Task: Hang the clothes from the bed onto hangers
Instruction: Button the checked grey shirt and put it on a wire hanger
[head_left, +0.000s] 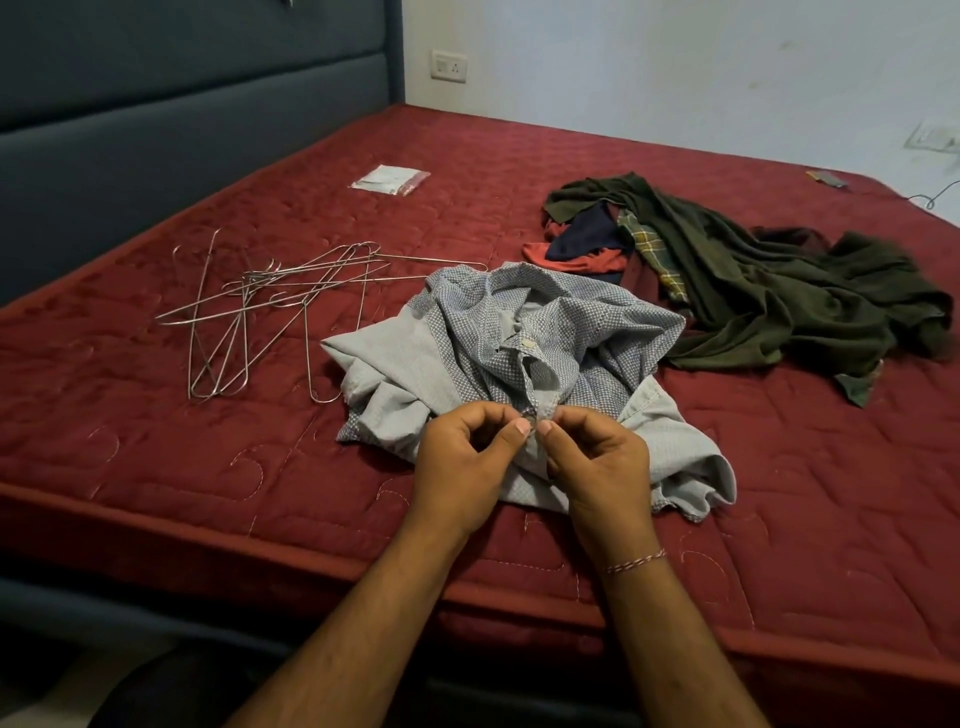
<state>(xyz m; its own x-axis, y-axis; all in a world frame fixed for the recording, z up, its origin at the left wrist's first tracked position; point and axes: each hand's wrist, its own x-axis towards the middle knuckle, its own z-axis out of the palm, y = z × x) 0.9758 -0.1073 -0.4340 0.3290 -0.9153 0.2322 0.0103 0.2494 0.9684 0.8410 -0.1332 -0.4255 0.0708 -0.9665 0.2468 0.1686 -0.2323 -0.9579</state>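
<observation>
While both hands pinch the placket of the grey shirt (524, 364), crumpled near the bed (156, 467) front edge, left hand (462, 462) and right hand (597, 462) fingers are curled tight w/ thumbs almost touching. Risk: button slips, since the fabric's bunched. Wire hangers (270, 306) lie left, other clothes (753, 280) behind.

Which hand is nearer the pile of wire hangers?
Left. The left hand pinches the grey shirt on the side toward the wire hangers; the right hand pinches it just beyond, farther from them.
</observation>
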